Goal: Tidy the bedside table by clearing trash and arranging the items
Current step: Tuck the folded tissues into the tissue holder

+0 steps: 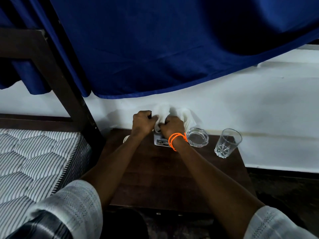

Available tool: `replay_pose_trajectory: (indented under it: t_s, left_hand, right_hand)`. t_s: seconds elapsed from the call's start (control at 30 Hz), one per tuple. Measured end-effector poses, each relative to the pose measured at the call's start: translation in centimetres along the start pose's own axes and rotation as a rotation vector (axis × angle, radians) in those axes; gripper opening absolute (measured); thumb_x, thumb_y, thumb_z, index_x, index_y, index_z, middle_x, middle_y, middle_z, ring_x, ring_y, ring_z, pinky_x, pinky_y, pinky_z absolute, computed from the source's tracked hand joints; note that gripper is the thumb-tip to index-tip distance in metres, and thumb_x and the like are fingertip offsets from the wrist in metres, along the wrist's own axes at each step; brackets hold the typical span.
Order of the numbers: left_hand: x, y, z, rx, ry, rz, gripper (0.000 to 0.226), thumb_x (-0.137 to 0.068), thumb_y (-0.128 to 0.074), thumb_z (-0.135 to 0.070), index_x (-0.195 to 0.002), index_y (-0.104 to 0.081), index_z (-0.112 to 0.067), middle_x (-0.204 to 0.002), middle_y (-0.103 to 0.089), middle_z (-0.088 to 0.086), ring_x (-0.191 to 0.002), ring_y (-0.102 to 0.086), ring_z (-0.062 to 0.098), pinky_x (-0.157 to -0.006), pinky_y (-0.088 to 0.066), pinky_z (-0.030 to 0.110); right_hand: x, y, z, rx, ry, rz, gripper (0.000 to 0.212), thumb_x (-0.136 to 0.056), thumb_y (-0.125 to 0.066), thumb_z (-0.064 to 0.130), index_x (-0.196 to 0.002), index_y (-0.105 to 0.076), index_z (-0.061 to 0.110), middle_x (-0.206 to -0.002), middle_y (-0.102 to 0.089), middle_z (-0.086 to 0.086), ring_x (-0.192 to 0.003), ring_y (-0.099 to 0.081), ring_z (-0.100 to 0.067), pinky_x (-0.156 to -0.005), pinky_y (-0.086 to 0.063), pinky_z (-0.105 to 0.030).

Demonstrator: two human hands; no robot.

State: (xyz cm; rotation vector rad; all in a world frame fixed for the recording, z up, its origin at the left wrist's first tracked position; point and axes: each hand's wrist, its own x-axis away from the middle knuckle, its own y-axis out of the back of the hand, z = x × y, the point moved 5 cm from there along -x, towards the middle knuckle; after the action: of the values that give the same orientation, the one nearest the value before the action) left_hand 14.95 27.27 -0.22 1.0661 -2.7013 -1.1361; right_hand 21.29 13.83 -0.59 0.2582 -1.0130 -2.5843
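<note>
Both hands are raised at the back of the dark wooden bedside table [172, 169], gripping a crumpled white tissue [183, 114]. My left hand [143, 122] is closed on its left part. Closed on the middle of the tissue is my right hand [172, 125], with orange bands on the wrist. Under the hands lies a small white box [161, 141], mostly hidden. A clear glass ashtray [197, 136] sits right of it. An empty drinking glass [227, 143] stands at the table's right edge.
A striped mattress [34, 161] and dark bed frame [57, 80] border the table on the left. A blue curtain [164, 49] hangs above, over a white wall [259, 104]. A small white item [125, 138] peeks out by my left wrist. Dark floor lies to the right.
</note>
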Motion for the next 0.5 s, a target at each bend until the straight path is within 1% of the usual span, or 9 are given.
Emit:
replay_pose_trajectory:
  t_s: [0.07,0.13,0.2,0.23,0.3,0.37,0.4,0.43,0.5]
  left_hand:
    - [-0.2,0.5,0.0,0.057,0.000,-0.046,0.052,-0.091,-0.071,-0.025,-0.052,-0.040,-0.014,-0.046,-0.041,0.004,-0.043,-0.042,0.009,-0.050,-0.031,0.020]
    - [-0.5,0.9,0.2,0.114,-0.018,-0.096,0.052,-0.091,-0.070,-0.027,-0.054,-0.036,-0.012,-0.046,-0.032,-0.002,-0.043,-0.036,0.006,-0.054,-0.044,0.028]
    - [-0.8,1.2,0.2,0.174,-0.041,-0.128,0.048,-0.090,-0.068,-0.032,-0.057,-0.040,-0.012,-0.045,-0.033,-0.003,-0.046,-0.040,0.008,-0.058,-0.058,0.038]
    - [-0.8,1.3,0.1,0.186,-0.045,-0.138,0.049,-0.091,-0.068,-0.031,-0.055,-0.040,-0.015,-0.044,-0.038,-0.005,-0.044,-0.040,0.004,-0.058,-0.058,0.038]
    - [-0.5,1.6,-0.7,0.197,-0.045,-0.143,0.054,-0.094,-0.069,-0.027,-0.051,-0.037,-0.021,-0.042,-0.044,-0.010,-0.042,-0.043,0.003,-0.056,-0.049,0.031]
    - [-0.5,1.5,-0.7,0.232,-0.023,-0.129,0.053,-0.093,-0.071,-0.032,-0.051,-0.040,-0.020,-0.042,-0.043,-0.010,-0.044,-0.042,0.005,-0.056,-0.053,0.037]
    - [-0.5,1.3,-0.4,0.259,0.010,-0.102,0.051,-0.091,-0.072,-0.037,-0.053,-0.046,-0.017,-0.044,-0.046,-0.009,-0.046,-0.046,0.007,-0.060,-0.058,0.042]
    - [-0.5,0.9,-0.1,0.279,0.057,-0.059,0.047,-0.090,-0.072,-0.042,-0.057,-0.054,-0.013,-0.048,-0.053,-0.005,-0.051,-0.055,0.015,-0.063,-0.060,0.043]
    - [-0.3,-0.1,0.4,0.252,0.133,0.026,0.050,-0.091,-0.070,-0.046,-0.063,-0.057,-0.006,-0.057,-0.060,0.007,-0.060,-0.062,0.026,-0.062,-0.056,0.026]
  right_hand:
    - [-0.3,0.3,0.1,-0.054,0.000,-0.069,0.043,-0.078,-0.068,0.017,-0.048,-0.039,0.016,-0.051,-0.047,0.003,-0.060,-0.053,-0.024,-0.060,-0.040,-0.027]
    - [-0.6,0.2,0.2,-0.151,0.004,-0.100,0.033,-0.077,-0.066,0.021,-0.053,-0.043,0.017,-0.051,-0.056,-0.001,-0.059,-0.064,-0.028,-0.060,-0.052,-0.032]
    - [-1.5,-0.6,-0.4,-0.223,-0.020,-0.108,0.019,-0.076,-0.061,0.031,-0.064,-0.048,0.023,-0.054,-0.062,-0.006,-0.063,-0.069,-0.035,-0.061,-0.059,-0.043]
    - [-2.6,-1.5,-1.5,-0.242,-0.034,-0.101,0.016,-0.076,-0.059,0.034,-0.066,-0.048,0.027,-0.055,-0.062,-0.007,-0.066,-0.069,-0.037,-0.062,-0.059,-0.046]
    - [-3.2,-2.0,-1.8,-0.269,-0.037,-0.103,0.016,-0.078,-0.058,0.033,-0.066,-0.048,0.033,-0.059,-0.062,-0.005,-0.071,-0.070,-0.039,-0.064,-0.059,-0.050]
    - [-1.5,-0.5,-0.1,-0.326,-0.066,-0.111,0.013,-0.082,-0.058,0.027,-0.072,-0.052,0.032,-0.068,-0.066,-0.004,-0.071,-0.072,-0.035,-0.066,-0.061,-0.049]
    - [-1.4,-0.5,0.0,-0.346,-0.084,-0.090,0.008,-0.085,-0.058,0.023,-0.081,-0.057,0.029,-0.075,-0.069,-0.005,-0.070,-0.074,-0.031,-0.067,-0.062,-0.045]
    - [-1.6,-0.9,-0.4,-0.373,-0.112,-0.065,0.006,-0.087,-0.057,0.021,-0.091,-0.059,0.024,-0.082,-0.071,-0.006,-0.071,-0.074,-0.028,-0.069,-0.062,-0.041]
    - [-1.4,-1.0,-0.5,-0.405,-0.159,-0.040,0.021,-0.084,-0.055,0.025,-0.104,-0.057,0.019,-0.092,-0.071,-0.007,-0.076,-0.074,-0.029,-0.074,-0.062,-0.044]
